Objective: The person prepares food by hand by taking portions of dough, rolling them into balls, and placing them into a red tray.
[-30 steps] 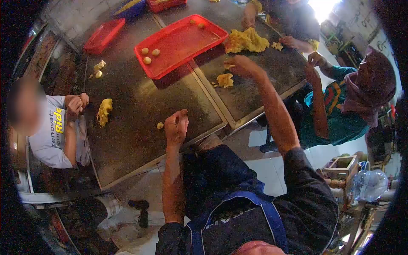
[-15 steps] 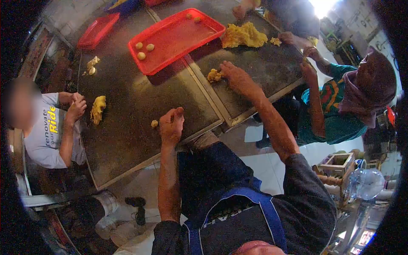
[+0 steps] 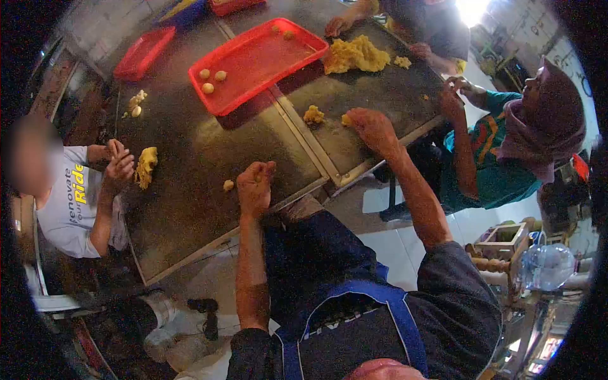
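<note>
My right hand (image 3: pixel 375 132) is closed over the metal table, with a small piece of yellow dough (image 3: pixel 346 120) at its fingertips. Just left of it lies a small crumbly dough lump (image 3: pixel 313 115), apart from the hand. Near the table's front edge, my left hand (image 3: pixel 256 189) is curled with its fingers bent inward; what it holds, if anything, is hard to make out. A little dough bit (image 3: pixel 228 185) rests on the table to the left of that hand.
A red tray (image 3: pixel 247 69) holding several dough balls stands mid-table. Behind my right hand sits a big yellow dough mound (image 3: pixel 358 55). Co-workers sit left and right, and another stands at the far side. Another dough piece (image 3: pixel 146 167) lies at left, near a red tray (image 3: pixel 144 53).
My right hand has moved right, away from the small lump, with a piece of dough in its fingers. My left hand stays nearly in place. A far co-worker's hand has come nearer the mound.
</note>
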